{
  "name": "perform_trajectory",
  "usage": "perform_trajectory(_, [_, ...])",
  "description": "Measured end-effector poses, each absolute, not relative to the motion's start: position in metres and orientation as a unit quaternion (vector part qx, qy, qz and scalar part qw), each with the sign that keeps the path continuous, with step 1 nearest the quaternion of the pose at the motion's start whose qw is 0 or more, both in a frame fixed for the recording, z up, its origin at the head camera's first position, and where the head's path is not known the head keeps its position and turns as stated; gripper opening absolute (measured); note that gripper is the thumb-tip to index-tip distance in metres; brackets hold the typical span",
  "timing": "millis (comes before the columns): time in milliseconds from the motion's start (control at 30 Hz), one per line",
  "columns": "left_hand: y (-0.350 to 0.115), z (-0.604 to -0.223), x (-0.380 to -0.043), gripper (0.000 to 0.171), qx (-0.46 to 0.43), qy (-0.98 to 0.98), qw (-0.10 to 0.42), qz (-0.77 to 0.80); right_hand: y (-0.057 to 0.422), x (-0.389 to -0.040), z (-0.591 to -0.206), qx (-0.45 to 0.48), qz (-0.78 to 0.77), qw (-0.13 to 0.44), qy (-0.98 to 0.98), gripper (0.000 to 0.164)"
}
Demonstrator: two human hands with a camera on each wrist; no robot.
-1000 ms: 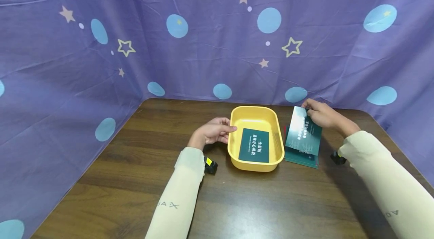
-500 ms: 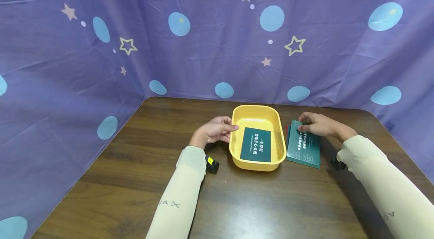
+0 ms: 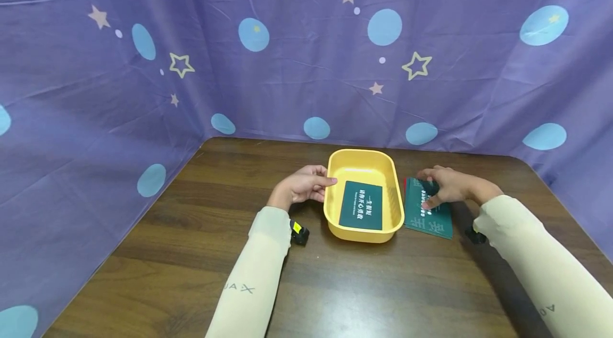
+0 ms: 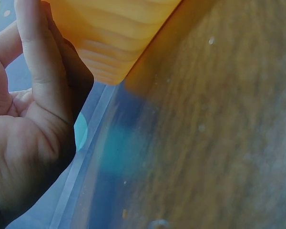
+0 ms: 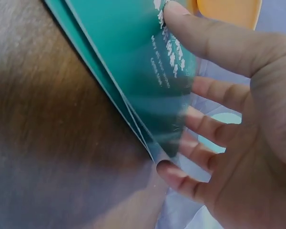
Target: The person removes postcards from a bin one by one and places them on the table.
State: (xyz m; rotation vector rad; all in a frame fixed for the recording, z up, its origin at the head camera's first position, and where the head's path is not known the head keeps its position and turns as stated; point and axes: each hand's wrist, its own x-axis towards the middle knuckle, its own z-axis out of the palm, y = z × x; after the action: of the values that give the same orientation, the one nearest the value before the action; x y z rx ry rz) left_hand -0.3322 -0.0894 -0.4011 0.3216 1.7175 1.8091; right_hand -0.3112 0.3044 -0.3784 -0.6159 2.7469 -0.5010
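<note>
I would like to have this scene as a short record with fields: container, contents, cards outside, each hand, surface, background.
Container: yellow tray
Contents: green card with white writing; others beneath cannot be told
Cards outside: stack of green cards, right of the tray
Left hand: grips the tray's left rim
Right hand: holds the stack, thumb on top, other fingertips along its edge
Surface: wooden table
Background: purple curtain with stars

On my left wrist feed I've got the person's bare left hand (image 4: 43,100) at 9 o'clock, fingers running up beside an orange-yellow, ripple-walled plastic container (image 4: 114,33) just shy of 12. Kinda blurry brown wood-grain tabletop (image 4: 219,133) fills 3 o'clock; smooth blue backdrop (image 4: 43,205) shows around 7:30.
</note>
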Motion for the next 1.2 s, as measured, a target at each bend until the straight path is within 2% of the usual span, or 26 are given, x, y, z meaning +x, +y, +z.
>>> perform_trajectory(267, [-0.090, -0.401, -0.333, 0.020, 0.123, 0.651, 0.308, 0.683, 0.304, -0.314, -0.377, -0.234, -0.155, 0.124, 0.952, 0.083])
perform_trajectory(633, [-0.092, -0.401, -0.331, 0.020, 0.122, 0.650, 0.305, 0.685, 0.291, -0.322, -0.360, -0.247, -0.153, 0.026, 0.956, 0.061])
perform_trajectory(867, [-0.091, -0.400, -0.330, 0.019, 0.121, 0.650, 0.307, 0.685, 0.279, -0.324, -0.351, -0.236, -0.166, 0.013, 0.957, 0.071])
perform_trajectory(1200, [-0.088, -0.399, -0.330, 0.019, 0.118, 0.655, 0.305, 0.681, 0.248, -0.326, -0.340, -0.254, -0.179, 0.011, 0.950, 0.071])
